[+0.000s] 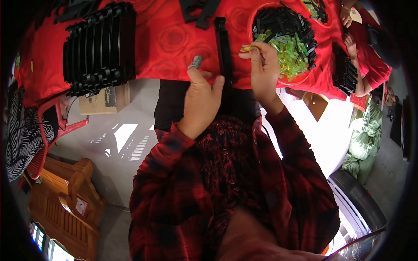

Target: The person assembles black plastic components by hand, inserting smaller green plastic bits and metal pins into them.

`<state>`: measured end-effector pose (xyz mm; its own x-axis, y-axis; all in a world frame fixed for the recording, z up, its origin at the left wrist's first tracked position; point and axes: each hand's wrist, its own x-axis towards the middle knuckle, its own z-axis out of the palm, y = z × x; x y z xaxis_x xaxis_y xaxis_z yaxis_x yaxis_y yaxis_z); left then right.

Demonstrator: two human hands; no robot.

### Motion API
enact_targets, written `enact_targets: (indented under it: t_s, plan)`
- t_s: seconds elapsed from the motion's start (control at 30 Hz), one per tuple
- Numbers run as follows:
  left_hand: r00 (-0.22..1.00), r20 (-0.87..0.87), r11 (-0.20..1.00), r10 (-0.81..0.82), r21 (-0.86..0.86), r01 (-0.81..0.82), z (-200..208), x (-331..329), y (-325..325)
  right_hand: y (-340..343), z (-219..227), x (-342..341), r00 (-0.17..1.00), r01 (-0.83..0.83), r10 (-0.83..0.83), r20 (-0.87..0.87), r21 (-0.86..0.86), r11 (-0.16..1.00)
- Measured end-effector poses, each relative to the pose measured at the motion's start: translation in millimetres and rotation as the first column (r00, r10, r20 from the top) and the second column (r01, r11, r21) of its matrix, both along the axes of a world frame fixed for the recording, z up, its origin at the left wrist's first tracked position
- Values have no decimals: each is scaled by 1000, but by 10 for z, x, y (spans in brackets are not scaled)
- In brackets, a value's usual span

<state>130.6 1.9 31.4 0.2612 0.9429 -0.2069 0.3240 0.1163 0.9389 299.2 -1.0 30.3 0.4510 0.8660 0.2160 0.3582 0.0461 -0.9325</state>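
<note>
My right hand [264, 71] pinches a small yellow-green piece [246, 48] between thumb and fingertips, beside a red-rimmed bowl [250, 27]. That bowl holds many short black strips [278, 21] and translucent yellow-green pieces [292, 54]. Between my hands, a long black channel-like bar [222, 50] lies lengthwise on the red rose-patterned tablecloth [170, 41]. My left hand [202, 102] is at the table's near edge with index finger and thumb apart, and I see nothing between them. Grey wrapping covers that index fingertip. The thumb tip is close against the bar; whether it touches, I cannot tell.
Several long black parts [98, 50] lie in a row on the left. More black parts [198, 11] are at the far edge. On the right, another person's hands [351, 45] are near black parts [344, 69] and a second bowl [317, 11]. A cardboard box [104, 101] sits below the table.
</note>
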Motion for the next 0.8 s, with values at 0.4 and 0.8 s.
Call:
enact_targets:
  t_s: [0.4, 0.8]
  plan:
    - [725, -609, 285, -322, 668, 688, 213, 150, 962, -143, 281, 167, 972, 76, -65, -224, 43, 996]
    - [732, -655, 503, -189, 575, 645, 499, 58, 552, -248, 817, 358, 983, 182, -178, -49, 91, 979]
